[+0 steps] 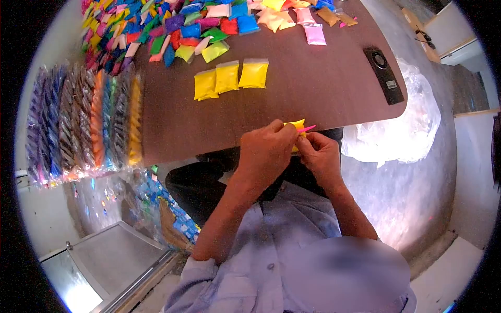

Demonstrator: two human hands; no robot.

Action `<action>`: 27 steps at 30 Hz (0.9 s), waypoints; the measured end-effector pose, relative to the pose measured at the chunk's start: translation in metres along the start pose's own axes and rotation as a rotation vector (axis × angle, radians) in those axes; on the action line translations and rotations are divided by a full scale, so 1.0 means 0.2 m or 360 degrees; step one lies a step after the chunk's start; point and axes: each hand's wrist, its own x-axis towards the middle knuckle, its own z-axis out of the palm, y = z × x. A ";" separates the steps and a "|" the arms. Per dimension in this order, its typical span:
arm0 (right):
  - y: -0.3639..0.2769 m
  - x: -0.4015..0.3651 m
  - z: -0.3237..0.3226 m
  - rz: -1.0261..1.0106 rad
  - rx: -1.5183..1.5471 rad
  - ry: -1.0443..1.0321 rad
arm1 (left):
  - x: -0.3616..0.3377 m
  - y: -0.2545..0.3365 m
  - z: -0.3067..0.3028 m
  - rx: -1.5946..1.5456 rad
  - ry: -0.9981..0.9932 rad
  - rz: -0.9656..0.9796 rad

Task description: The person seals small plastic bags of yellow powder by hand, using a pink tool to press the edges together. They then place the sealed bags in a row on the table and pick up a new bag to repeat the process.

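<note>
At the table's near edge my left hand (267, 151) is closed with its fingers bent round a small yellow packet (298, 124). A thin, pointed pink piece (307, 129) sticks out to the right from beside the left fingers, across the packet. My right hand (320, 156) is closed in a pinch at the packet's right side, thumb and fingertips close together. Much of the packet is hidden by the fingers. Farther up on the table lie a few yellow packets: a left one (205, 85), a middle one (227, 77) and a right one (254, 74).
A large heap of many-coloured packets (172, 26) covers the table's far left. Long clear bags of twisted coloured strips (86, 120) line its left side. A black device with a round dial (384, 74) lies at the right. A white plastic bag (399, 125) is beyond the right edge.
</note>
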 end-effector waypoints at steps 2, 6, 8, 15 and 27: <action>-0.01 0.00 -0.01 0.0010 -0.0018 -0.0007 | 0.04 -0.01 0.00 0.0224 -0.0115 -0.0051; -0.01 0.01 -0.02 0.0093 0.0018 -0.0046 | 0.09 0.01 -0.03 0.0258 -0.0073 -0.0112; -0.01 0.00 -0.01 0.0111 0.0048 -0.0022 | 0.09 0.02 -0.04 0.0338 -0.0042 -0.0216; 0.00 -0.02 0.04 0.0193 0.0284 0.0133 | -0.09 0.01 0.01 -0.0289 0.0120 -0.0211; 0.02 -0.06 0.14 0.0175 0.0447 0.0271 | -0.19 -0.05 0.06 -0.0292 0.0214 -0.0261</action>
